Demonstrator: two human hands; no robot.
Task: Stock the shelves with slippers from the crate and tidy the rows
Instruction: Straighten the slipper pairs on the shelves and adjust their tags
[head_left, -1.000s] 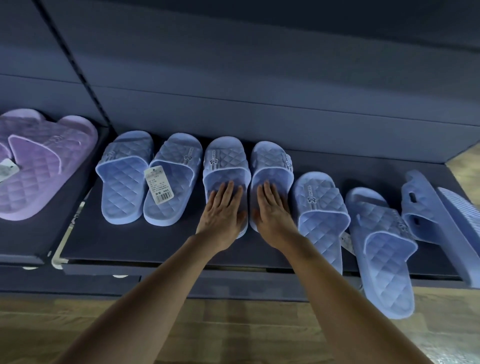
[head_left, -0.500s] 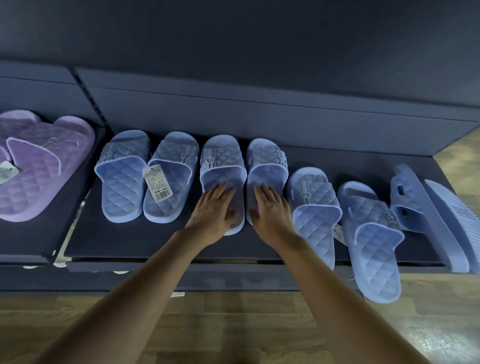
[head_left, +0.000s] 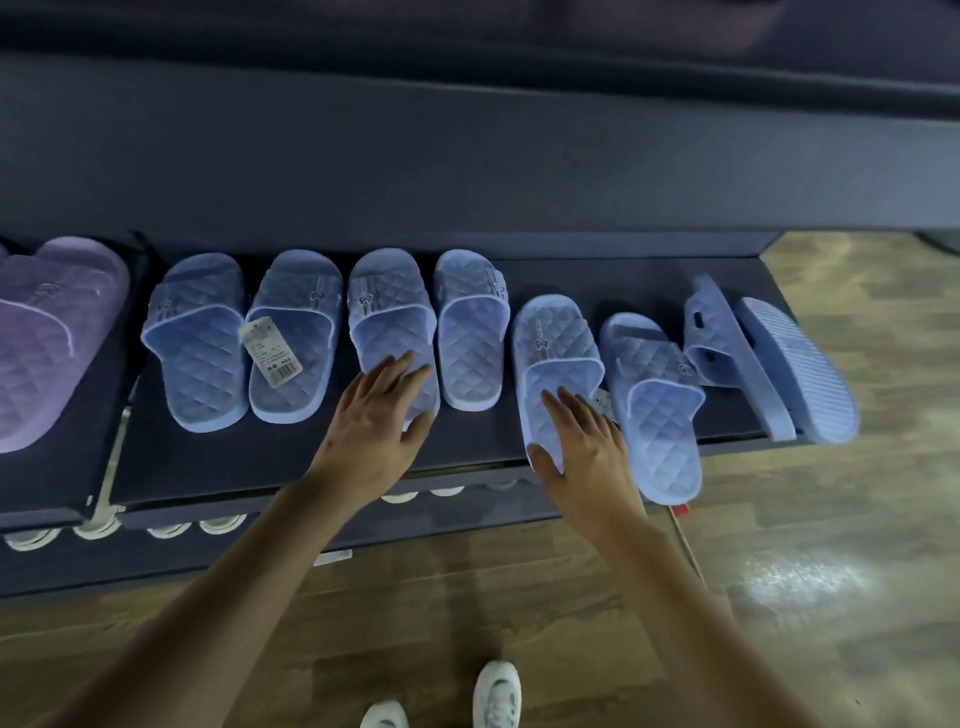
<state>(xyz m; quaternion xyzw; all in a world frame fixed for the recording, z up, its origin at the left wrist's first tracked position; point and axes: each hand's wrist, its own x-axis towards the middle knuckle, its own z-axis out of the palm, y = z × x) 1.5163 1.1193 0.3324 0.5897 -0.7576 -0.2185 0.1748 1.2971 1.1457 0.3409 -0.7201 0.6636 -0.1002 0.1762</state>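
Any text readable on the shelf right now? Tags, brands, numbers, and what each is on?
Nothing reads clearly.
Paper tag on the second blue slipper: barcode and print, too blurred.
Strap logos: too small.
Shelf-edge label: blurred.

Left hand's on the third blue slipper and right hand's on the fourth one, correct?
No. The head view shows the right hand on the fifth slipper, not the fourth slipper. The left hand is on the third slipper.
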